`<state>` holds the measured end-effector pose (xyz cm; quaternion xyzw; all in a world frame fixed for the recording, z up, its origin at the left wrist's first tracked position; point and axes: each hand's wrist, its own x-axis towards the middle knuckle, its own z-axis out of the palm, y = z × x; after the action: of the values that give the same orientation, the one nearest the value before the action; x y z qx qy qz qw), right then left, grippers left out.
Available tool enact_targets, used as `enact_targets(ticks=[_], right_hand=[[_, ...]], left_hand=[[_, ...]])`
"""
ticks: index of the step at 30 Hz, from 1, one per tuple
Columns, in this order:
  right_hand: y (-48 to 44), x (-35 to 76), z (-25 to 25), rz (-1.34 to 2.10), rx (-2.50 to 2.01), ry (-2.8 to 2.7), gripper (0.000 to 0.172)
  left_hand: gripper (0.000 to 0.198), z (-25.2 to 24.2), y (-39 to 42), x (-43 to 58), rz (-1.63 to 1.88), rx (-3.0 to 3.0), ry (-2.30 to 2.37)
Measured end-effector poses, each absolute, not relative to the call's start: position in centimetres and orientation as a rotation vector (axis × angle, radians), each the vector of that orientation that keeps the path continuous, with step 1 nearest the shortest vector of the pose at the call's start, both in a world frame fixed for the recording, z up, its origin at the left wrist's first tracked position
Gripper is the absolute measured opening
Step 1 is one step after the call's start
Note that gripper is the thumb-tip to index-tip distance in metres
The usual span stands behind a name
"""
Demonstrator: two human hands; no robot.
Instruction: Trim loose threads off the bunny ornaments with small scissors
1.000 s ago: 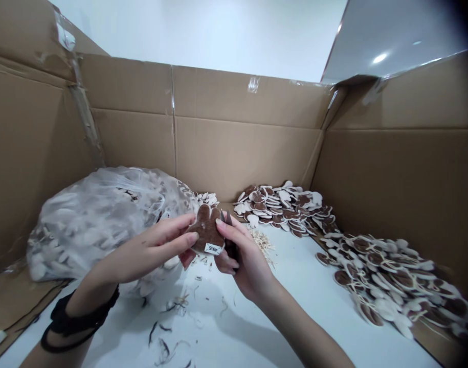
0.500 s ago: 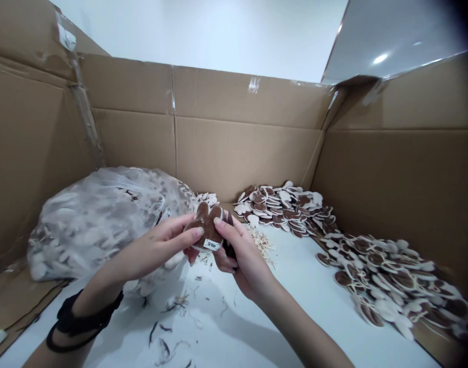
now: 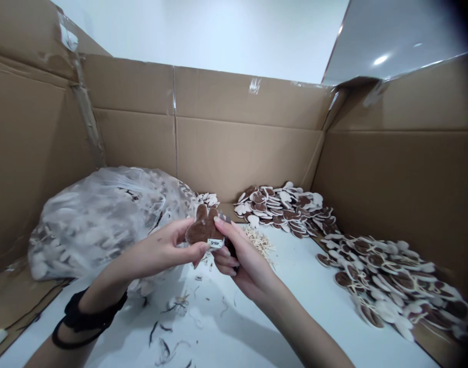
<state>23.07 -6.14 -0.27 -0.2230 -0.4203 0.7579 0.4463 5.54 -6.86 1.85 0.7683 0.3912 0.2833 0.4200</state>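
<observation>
A small brown plush bunny-shaped piece [image 3: 201, 228] with two ears, a pale edge and a white label [image 3: 216, 244] printed "Smile" is held up between both hands. My left hand [image 3: 168, 245] grips its left side, thumb close to the label's lower left and fingers partly hidden behind. On the right side, the thumb of my right hand [image 3: 245, 255] presses on the plush front. A dark tool [image 3: 231, 246], mostly covered by the fingers, sits within my right hand; its kind is hard to make out.
A clear plastic bag [image 3: 103, 220] full of pale pieces stands at left. Brown-and-white bunny pieces are heaped at the back [image 3: 291, 212] and right [image 3: 402, 281]. Cream cord scraps [image 3: 259, 240] and dark thread bits [image 3: 164, 350] lie on the white table [image 3: 234, 337]. Cardboard walls [image 3: 249, 148] surround it.
My left thumb has slid down off the plush front toward the label's edge. The bunny piece is turned slightly, and its label has shifted right and shows more fully.
</observation>
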Motion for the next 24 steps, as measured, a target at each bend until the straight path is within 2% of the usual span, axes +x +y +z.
enact_targets(ticks=[11,17,20,24], right_hand=[[-5.9,22.8,-0.7,1.722,-0.555,-1.147,0.032],[-5.7,22.6,-1.0,1.569,-0.582,-1.267,0.036],[-5.7,22.9,-1.2,1.161,-0.611,-1.36,0.032],[-5.6,23.5,-1.6,0.483,-0.625,-1.662,0.044]], left_hand=[[0.031,2.9,-7.6,4.0,0.578,2.113,1.009],[0.035,2.7,-7.3,5.3,0.685,1.949,0.973],[0.038,2.0,-6.8,6.0,0.826,1.827,1.083],[0.038,1.9,-7.0,6.5,0.975,1.733,1.155]])
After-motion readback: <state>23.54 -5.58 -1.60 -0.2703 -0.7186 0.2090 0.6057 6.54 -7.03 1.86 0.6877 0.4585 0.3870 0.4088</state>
